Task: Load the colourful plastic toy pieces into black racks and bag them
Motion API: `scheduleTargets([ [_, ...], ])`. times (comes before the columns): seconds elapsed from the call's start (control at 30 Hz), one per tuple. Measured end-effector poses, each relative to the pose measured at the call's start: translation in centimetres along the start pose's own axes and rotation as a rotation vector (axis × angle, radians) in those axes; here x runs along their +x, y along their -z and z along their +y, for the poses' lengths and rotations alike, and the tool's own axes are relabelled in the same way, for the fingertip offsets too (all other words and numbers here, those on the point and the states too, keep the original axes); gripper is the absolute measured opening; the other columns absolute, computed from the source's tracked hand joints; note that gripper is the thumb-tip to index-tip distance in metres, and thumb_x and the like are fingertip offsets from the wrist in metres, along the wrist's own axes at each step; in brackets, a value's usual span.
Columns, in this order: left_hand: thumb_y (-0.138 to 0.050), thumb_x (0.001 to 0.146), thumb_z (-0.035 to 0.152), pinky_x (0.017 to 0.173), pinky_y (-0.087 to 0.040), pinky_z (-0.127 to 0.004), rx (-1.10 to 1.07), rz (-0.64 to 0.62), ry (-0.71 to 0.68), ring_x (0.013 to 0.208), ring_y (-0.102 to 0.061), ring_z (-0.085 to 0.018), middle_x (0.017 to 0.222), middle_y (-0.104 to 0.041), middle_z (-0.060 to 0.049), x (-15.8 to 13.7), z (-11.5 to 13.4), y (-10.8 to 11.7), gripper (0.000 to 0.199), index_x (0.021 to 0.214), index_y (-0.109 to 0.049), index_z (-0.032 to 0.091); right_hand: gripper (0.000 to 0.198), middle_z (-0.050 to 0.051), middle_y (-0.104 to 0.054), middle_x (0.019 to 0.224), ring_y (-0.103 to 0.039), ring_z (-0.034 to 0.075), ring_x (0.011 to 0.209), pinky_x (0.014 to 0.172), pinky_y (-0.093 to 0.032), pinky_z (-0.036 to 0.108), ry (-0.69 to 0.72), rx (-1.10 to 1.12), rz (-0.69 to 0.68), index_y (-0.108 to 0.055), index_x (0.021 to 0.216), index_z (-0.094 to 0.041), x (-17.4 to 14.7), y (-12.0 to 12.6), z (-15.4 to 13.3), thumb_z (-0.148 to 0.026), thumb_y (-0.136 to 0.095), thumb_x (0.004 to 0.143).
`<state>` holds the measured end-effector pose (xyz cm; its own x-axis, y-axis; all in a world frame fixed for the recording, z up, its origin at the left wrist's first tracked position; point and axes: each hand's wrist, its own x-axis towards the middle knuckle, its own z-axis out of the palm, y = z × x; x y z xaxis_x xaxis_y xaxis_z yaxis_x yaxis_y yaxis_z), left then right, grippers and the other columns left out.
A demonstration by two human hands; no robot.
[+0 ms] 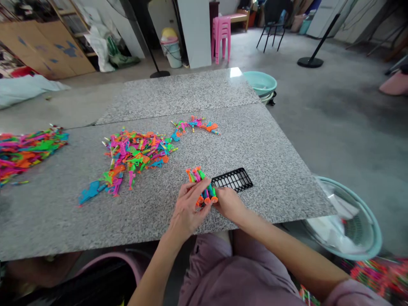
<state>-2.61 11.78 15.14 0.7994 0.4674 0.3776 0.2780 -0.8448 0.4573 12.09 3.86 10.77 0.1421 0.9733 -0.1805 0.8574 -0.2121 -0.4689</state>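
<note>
In the head view, a small bundle of bright plastic darts (207, 199) with orange suction-cup ends is between my hands at the table's near edge. My left hand (188, 208) is closed over its left side, fingers stretched across the top. Against the right side presses my right hand (231, 205), its fingers curled and their tips hidden behind the bundle. Just beyond my right hand lies a black plastic grid tray (236, 180), its left end covered by the hands. Up and left is a heap of mixed coloured plastic toy pieces (137, 151).
A thin row of pieces (197, 124) lies farther back on the speckled stone table (270, 161). Another heap (28, 153) is at far left. Below the right edge stands a pale green basket (376, 238) with plastic bags; a pink tub (111, 257) is below the front left.
</note>
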Motion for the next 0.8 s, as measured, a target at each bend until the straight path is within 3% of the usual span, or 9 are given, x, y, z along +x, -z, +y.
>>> scheduleTargets([
  [0.13, -0.072, 0.078, 0.025, 0.099, -0.048, -0.044, 0.017, 0.001, 0.001, 0.112, -0.057, -0.025, 0.130, -0.064, -0.006, 0.2, 0.3, 0.3, 0.045, 0.123, -0.064, 0.026, 0.023, 0.015, -0.073, 0.091, -0.069, 0.025, 0.082, 0.067, -0.044, 0.029, 0.007, -0.020, -0.007, -0.066, 0.103, -0.014, 0.0, 0.0, -0.5, -0.015, -0.056, 0.083],
  [0.23, -0.074, 0.079, 0.027, 0.091, -0.053, -0.042, 0.055, 0.066, -0.008, 0.105, -0.060, -0.025, 0.123, -0.068, -0.007, 0.1, 0.0, -0.2, 0.035, 0.114, -0.069, 0.024, 0.014, 0.009, -0.074, 0.086, -0.068, 0.022, 0.079, 0.066, -0.045, 0.026, 0.130, 0.067, -0.159, -0.070, 0.091, -0.017, 2.3, 2.2, 1.7, -0.020, -0.067, 0.078],
  [0.3, -0.074, 0.080, 0.025, 0.089, -0.054, -0.042, 0.074, 0.088, -0.020, 0.104, -0.059, -0.025, 0.123, -0.068, -0.007, -0.1, -0.3, -0.6, 0.033, 0.112, -0.068, 0.022, 0.016, 0.005, -0.074, 0.086, -0.068, 0.020, 0.080, 0.069, -0.046, 0.024, 0.155, 0.112, -0.165, -0.071, 0.089, -0.019, 5.6, 4.7, 3.9, -0.026, -0.073, 0.076],
  [0.4, -0.075, 0.078, 0.021, 0.087, -0.055, -0.042, 0.075, 0.084, -0.028, 0.104, -0.058, -0.026, 0.124, -0.068, -0.007, -0.3, -0.6, -0.8, 0.035, 0.112, -0.066, 0.021, 0.027, 0.012, -0.070, 0.110, -0.065, 0.023, 0.099, 0.082, -0.046, 0.029, -0.116, -0.030, 0.255, -0.066, 0.111, -0.014, 12.6, 8.4, 6.4, -0.029, -0.058, 0.091],
  [0.43, -0.076, 0.078, 0.020, 0.087, -0.056, -0.041, 0.071, 0.076, -0.029, 0.104, -0.058, -0.026, 0.125, -0.067, -0.007, -0.3, -0.6, -0.8, 0.036, 0.112, -0.066, 0.021, 0.032, 0.015, -0.066, 0.118, -0.063, 0.024, 0.106, 0.085, -0.046, 0.031, -0.176, -0.075, 0.302, -0.062, 0.120, -0.013, 15.1, 9.2, 6.9, -0.029, -0.055, 0.093],
  [0.5, -0.076, 0.078, 0.021, 0.087, -0.056, -0.040, 0.062, 0.053, -0.034, 0.104, -0.058, -0.025, 0.127, -0.066, -0.007, -0.5, -0.7, -0.5, 0.038, 0.114, -0.065, 0.022, 0.040, 0.019, -0.060, 0.129, -0.059, 0.026, 0.114, 0.086, -0.047, 0.032, -0.224, -0.123, 0.288, -0.054, 0.129, -0.011, 19.3, 10.2, 7.1, -0.028, -0.056, 0.093],
  [0.57, -0.075, 0.079, 0.023, 0.086, -0.057, -0.039, 0.056, 0.029, -0.043, 0.105, -0.058, -0.025, 0.128, -0.065, -0.007, -0.6, -0.7, -0.2, 0.038, 0.115, -0.064, 0.022, 0.039, 0.018, -0.063, 0.124, -0.062, 0.026, 0.110, 0.083, -0.048, 0.030, -0.215, -0.124, 0.189, -0.058, 0.123, -0.011, 21.9, 10.6, 7.1, -0.027, -0.063, 0.088],
  [0.7, -0.075, 0.079, 0.026, 0.086, -0.057, -0.039, 0.043, -0.002, -0.055, 0.105, -0.058, -0.025, 0.128, -0.065, -0.006, -0.5, -1.2, 0.4, 0.039, 0.116, -0.064, 0.022, 0.008, 0.007, -0.073, 0.078, -0.069, 0.021, 0.076, 0.067, -0.048, 0.023, -0.197, -0.096, -0.056, -0.068, 0.084, -0.013, 20.7, 10.9, 8.4, -0.018, -0.070, 0.077],
  [0.8, -0.076, 0.078, 0.026, 0.087, -0.056, -0.039, 0.020, -0.001, -0.078, 0.105, -0.058, -0.025, 0.127, -0.066, -0.005, -0.3, -1.8, 0.7, 0.037, 0.114, -0.065, 0.024, 0.007, 0.002, -0.069, 0.065, -0.067, 0.015, 0.060, 0.057, -0.045, 0.020, -0.151, 0.022, -0.118, -0.064, 0.084, -0.014, 15.7, 10.3, 10.4, -0.016, -0.057, 0.084],
])
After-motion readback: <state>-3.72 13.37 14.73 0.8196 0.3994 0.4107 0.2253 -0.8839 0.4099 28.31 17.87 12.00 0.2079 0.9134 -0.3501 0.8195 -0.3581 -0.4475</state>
